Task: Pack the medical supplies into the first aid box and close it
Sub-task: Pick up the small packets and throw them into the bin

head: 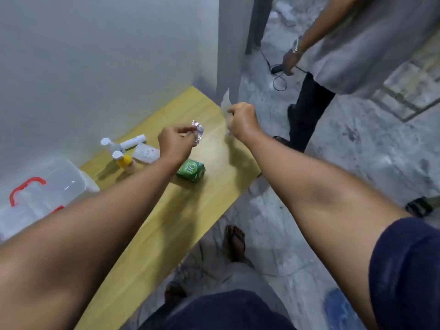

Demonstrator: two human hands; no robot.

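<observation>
Clear first aid box (45,189) with red handle, near left on the wooden counter (214,177). Beyond it, small bottles (121,151) and a green carton (191,171). Left hand (176,144), fingers pinched on a foil blister strip (198,133); right hand (241,120), fingers closed on a clear plastic sleeve (226,101), both raised above the counter.

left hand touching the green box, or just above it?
Apart. The head view shows the left hand raised, pinching a foil blister strip, while the green box lies on the table below the wrist.
</observation>
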